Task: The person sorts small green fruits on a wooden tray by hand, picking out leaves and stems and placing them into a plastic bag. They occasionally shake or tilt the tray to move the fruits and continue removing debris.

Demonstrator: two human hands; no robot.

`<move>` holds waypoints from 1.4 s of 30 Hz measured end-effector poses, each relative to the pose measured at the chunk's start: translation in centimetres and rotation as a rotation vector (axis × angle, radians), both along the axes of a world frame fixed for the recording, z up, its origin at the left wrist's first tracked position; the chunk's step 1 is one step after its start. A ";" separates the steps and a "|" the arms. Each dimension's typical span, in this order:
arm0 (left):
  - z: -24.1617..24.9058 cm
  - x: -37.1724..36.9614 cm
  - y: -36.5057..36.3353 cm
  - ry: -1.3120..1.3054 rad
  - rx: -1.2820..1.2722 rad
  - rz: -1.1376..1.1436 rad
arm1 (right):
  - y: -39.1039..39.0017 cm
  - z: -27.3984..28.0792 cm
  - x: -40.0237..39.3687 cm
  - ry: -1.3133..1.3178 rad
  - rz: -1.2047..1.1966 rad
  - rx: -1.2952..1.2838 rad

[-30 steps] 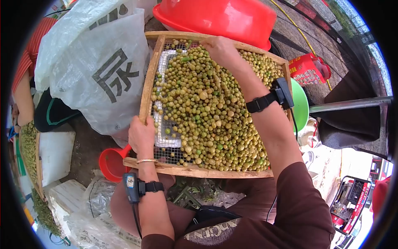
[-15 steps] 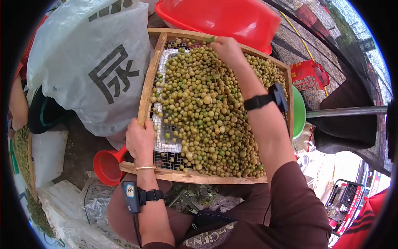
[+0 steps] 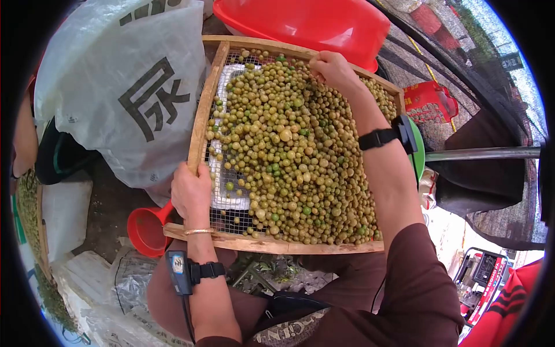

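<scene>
1. Far left, a second shallow tray of the same small fruit (image 3: 26,199) shows only as a sliver, beside a person's bare forearm (image 3: 23,136).
2. A big white woven-plastic sack (image 3: 124,87), crinkled and glossy, printed with a bold dark character, leans against the left rail of your sieve.
3. Below it a smooth red plastic funnel (image 3: 144,228) sits on the ground, just beside the sieve's near-left corner.
4. Your left hand (image 3: 191,194) is curled tight over the left rail of the rectangular wooden-framed wire-mesh sieve (image 3: 199,124), thumb on top, a thin gold bangle and a black strapped device at the wrist.
5. The sieve lies in front of you, resting across your lap; its pale rough timber frames a square-grid mesh, bare in a strip near the left rail.
6. The small round yellow-green fruits (image 3: 295,150), smooth and pea-like, lie heaped across the mesh, thickest at middle and right.
7. Your right hand (image 3: 332,69) rests at the far edge of the heap, fingers bent down and closed among the fruits; whether they pinch one, I cannot tell.
8. Beyond it a glossy red plastic basin (image 3: 306,23) touches the sieve's far rail.
9. Right of your forearm, a green plastic bowl's rim (image 3: 420,153) peeks out.
</scene>
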State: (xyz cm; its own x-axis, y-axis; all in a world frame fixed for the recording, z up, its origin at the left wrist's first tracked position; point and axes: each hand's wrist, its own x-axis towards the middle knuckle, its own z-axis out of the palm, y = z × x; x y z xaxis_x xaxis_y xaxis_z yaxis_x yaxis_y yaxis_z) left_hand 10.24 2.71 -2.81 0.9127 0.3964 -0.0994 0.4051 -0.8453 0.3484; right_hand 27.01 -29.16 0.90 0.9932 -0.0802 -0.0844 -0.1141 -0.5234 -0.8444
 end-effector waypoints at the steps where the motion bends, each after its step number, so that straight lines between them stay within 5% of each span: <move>1: 0.0 0.0 0.0 -0.009 0.002 0.001 | 0.1 0.9 -1.2 0.025 0.088 -0.074; 4: 0.4 0.0 -0.1 0.004 0.009 0.018 | 0.9 1.2 -2.5 0.041 0.221 -0.250; 8: 0.4 -0.1 -0.1 -0.001 0.012 0.009 | 1.6 -2.3 -2.8 -0.437 0.320 -0.568; 10: 0.2 -0.1 0.1 0.003 0.003 0.003 | 2.2 -0.1 -3.9 0.026 0.037 -0.032; 12: 0.1 0.0 0.2 0.002 0.007 0.002 | 1.5 1.7 -4.6 0.082 0.007 0.195; 18: 0.6 -0.3 0.1 -0.006 -0.011 -0.007 | 0.8 2.4 -3.7 0.108 0.004 0.220; 22: 0.3 -0.4 0.2 -0.009 -0.001 -0.017 | 2.7 -0.8 1.6 -0.051 0.010 -0.050; 24: 0.3 -0.2 0.3 -0.001 0.004 0.001 | 4.4 -2.0 3.8 -0.303 0.158 -0.602; 26: 0.4 -0.1 0.3 0.021 -0.026 -0.001 | 5.6 -2.7 5.0 -0.269 0.187 -0.639; 28: 0.2 0.0 0.4 0.036 -0.032 0.015 | 5.9 -4.1 6.2 -0.241 0.324 -0.988; 34: 0.0 0.2 0.2 0.031 -0.024 0.017 | 2.8 -1.4 3.5 -0.346 0.193 -0.665; 36: 0.1 0.1 0.3 0.014 -0.018 0.014 | 2.2 1.2 0.2 0.042 0.109 -0.318; 39: 0.4 0.0 0.1 0.018 0.001 0.009 | 2.2 1.5 -4.0 0.001 0.217 -0.344; 42: 0.2 -0.2 0.2 0.006 0.013 -0.008 | 2.5 -1.9 -4.7 -0.360 0.357 -0.554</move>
State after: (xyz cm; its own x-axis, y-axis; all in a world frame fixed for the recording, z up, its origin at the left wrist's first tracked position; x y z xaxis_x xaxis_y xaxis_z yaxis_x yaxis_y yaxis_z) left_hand 10.05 2.91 -2.64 0.9153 0.3902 -0.1000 0.4002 -0.8531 0.3347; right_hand 22.31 -26.62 -1.05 0.9255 0.3156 0.2094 0.3756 -0.8363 -0.3995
